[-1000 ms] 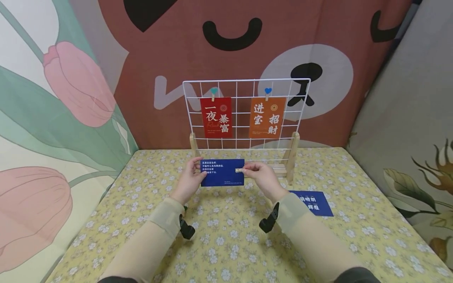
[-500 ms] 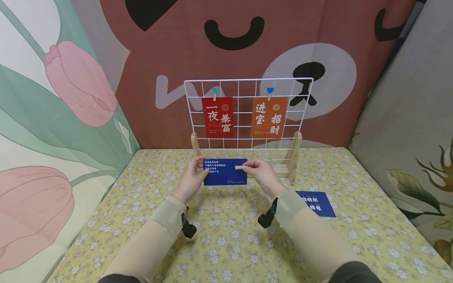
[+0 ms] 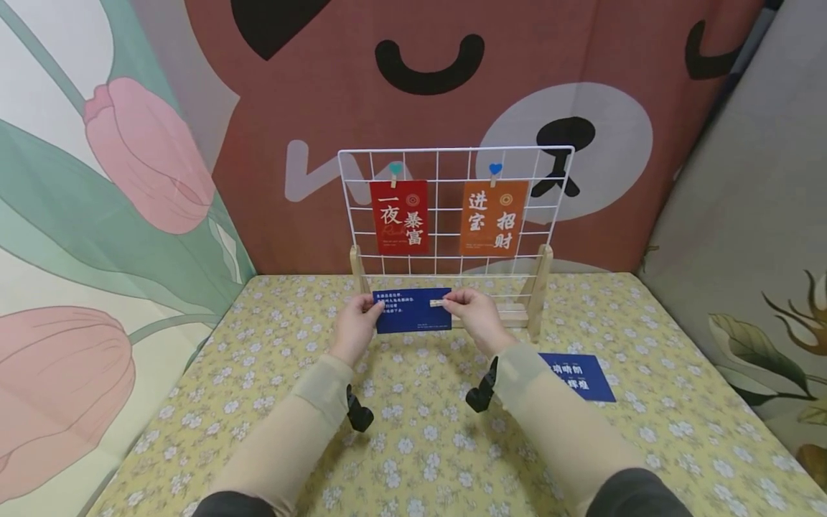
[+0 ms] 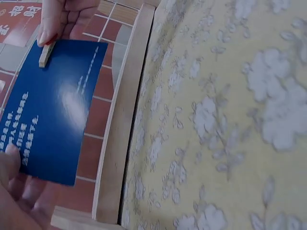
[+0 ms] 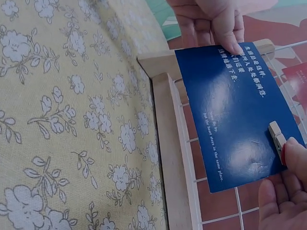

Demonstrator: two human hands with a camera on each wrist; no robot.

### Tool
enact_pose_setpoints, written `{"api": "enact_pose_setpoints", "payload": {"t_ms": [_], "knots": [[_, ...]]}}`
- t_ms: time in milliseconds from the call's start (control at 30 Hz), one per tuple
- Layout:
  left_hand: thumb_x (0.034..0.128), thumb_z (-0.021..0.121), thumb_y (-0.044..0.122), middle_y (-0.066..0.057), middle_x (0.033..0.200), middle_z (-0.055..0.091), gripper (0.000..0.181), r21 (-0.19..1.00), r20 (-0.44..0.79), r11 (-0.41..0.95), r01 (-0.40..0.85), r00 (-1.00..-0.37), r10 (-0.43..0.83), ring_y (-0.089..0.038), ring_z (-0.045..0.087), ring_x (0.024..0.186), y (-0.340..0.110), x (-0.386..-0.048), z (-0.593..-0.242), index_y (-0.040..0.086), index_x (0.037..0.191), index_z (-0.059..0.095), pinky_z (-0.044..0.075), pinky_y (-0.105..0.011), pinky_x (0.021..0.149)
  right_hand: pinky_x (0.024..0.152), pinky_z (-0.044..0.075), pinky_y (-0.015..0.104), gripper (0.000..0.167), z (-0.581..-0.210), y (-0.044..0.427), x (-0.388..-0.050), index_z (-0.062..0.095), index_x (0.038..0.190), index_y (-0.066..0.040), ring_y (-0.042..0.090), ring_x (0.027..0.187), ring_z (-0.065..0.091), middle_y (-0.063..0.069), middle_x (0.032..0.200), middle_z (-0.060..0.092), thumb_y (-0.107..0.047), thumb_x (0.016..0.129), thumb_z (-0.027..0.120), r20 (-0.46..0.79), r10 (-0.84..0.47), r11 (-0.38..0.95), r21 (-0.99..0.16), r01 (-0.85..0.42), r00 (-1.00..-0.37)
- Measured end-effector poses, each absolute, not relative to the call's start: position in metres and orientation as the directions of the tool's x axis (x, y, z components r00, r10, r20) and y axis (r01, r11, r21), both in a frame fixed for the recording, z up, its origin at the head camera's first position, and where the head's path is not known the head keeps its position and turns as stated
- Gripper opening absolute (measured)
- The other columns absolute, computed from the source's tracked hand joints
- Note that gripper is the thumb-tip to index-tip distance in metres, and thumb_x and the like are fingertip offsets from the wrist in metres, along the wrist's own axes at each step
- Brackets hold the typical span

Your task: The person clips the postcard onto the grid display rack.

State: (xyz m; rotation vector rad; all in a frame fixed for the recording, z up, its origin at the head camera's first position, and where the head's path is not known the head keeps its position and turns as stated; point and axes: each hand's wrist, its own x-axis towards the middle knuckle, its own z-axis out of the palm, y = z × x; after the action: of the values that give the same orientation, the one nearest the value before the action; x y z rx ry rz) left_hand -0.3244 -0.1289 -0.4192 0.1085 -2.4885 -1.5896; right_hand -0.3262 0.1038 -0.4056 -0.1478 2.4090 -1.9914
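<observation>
A blue card (image 3: 413,319) with white writing is held up before the lower part of a white wire grid rack (image 3: 437,194). My left hand (image 3: 355,327) grips its left edge, thumb on the printed face. At the opposite edge, my right hand (image 3: 477,319) pinches a small wooden clothespin (image 5: 276,136) with a red piece at the fingertips. The clothespin's tip lies over the card's front; whether it bites the edge I cannot tell. In the left wrist view, the same clothespin (image 4: 45,55) sits near the card's corner.
A red card (image 3: 399,219) and an orange card (image 3: 491,219) hang from the grid by heart-topped clips. Wooden feet (image 3: 539,294) support the rack. Another blue card (image 3: 591,377) lies on the flowered tablecloth (image 3: 400,445), partly behind my right sleeve.
My left hand has shifted its hold, its fingers now lower behind the card and less visible. The blue card tilts slightly, its right side a little higher. My right hand keeps pinching the clothespin.
</observation>
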Motion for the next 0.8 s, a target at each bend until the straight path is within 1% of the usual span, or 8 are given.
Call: {"api": "enact_pose_setpoints", "payload": {"t_ms": [100,300,467,600,700,800], "knots": [[0.0960,0.061,0.029,-0.007,0.100,0.063,0.027,0.912,0.111,0.410,0.014,-0.971,-0.213,-0.020,0.061,0.086,-0.124,-0.327,-0.417,0.008,0.112,0.063,0.051,-0.033,0.072,0.097,0.042,0.050,0.017,-0.406,0.102,-0.330,0.065,0.106,-0.005,0.027,0.107,0.054,0.011,0.109,0.060,-0.017,0.097,0.060,0.054,-0.073,0.183,-0.981,-0.066,-0.996],[0.0967,0.060,0.028,-0.008,0.099,0.064,0.025,0.913,0.114,0.407,-0.014,-0.951,-0.289,-0.021,0.063,0.087,-0.116,-0.335,-0.417,0.008,0.110,0.065,0.052,-0.034,0.071,0.097,0.042,0.049,0.018,-0.407,0.100,-0.338,0.065,0.108,-0.006,0.027,0.107,0.054,0.010,0.108,0.060,-0.018,0.096,0.061,0.035,-0.039,0.199,-0.979,-0.042,-0.999],[0.0972,0.059,0.026,-0.009,0.100,0.066,0.024,0.907,0.146,0.422,-0.003,-0.935,-0.323,-0.023,0.064,0.089,-0.111,-0.341,-0.418,0.007,0.108,0.067,0.052,-0.036,0.075,0.097,0.042,0.048,0.017,-0.409,0.099,-0.343,0.064,0.109,-0.006,0.027,0.107,0.054,0.011,0.109,0.060,-0.017,0.097,0.060,0.027,-0.012,0.213,-0.977,-0.029,-1.000],[0.0967,0.060,0.026,-0.008,0.102,0.066,0.024,0.911,0.142,0.413,-0.012,-0.929,-0.341,-0.023,0.063,0.091,-0.108,-0.344,-0.418,0.007,0.109,0.067,0.052,-0.036,0.078,0.094,0.044,0.046,0.016,-0.411,0.098,-0.348,0.065,0.108,-0.005,0.027,0.105,0.055,0.011,0.108,0.060,-0.016,0.096,0.061,0.041,0.009,0.236,-0.971,-0.038,-0.999],[0.0965,0.060,0.025,-0.008,0.105,0.067,0.024,0.908,0.140,0.418,-0.016,-0.930,-0.340,-0.024,0.063,0.095,-0.106,-0.347,-0.417,0.006,0.110,0.067,0.051,-0.036,0.082,0.091,0.045,0.046,0.016,-0.412,0.098,-0.350,0.065,0.106,-0.004,0.027,0.103,0.055,0.012,0.109,0.060,-0.015,0.095,0.062,0.054,0.018,0.246,-0.968,-0.047,-0.998],[0.0962,0.061,0.023,-0.011,0.107,0.067,0.024,0.901,0.153,0.434,-0.005,-0.932,-0.328,-0.025,0.062,0.097,-0.106,-0.349,-0.417,0.004,0.110,0.067,0.051,-0.038,0.084,0.089,0.045,0.044,0.016,-0.410,0.100,-0.348,0.065,0.105,-0.004,0.026,0.103,0.055,0.012,0.113,0.059,-0.016,0.095,0.062,0.070,0.022,0.279,-0.958,-0.061,-0.997]]}}
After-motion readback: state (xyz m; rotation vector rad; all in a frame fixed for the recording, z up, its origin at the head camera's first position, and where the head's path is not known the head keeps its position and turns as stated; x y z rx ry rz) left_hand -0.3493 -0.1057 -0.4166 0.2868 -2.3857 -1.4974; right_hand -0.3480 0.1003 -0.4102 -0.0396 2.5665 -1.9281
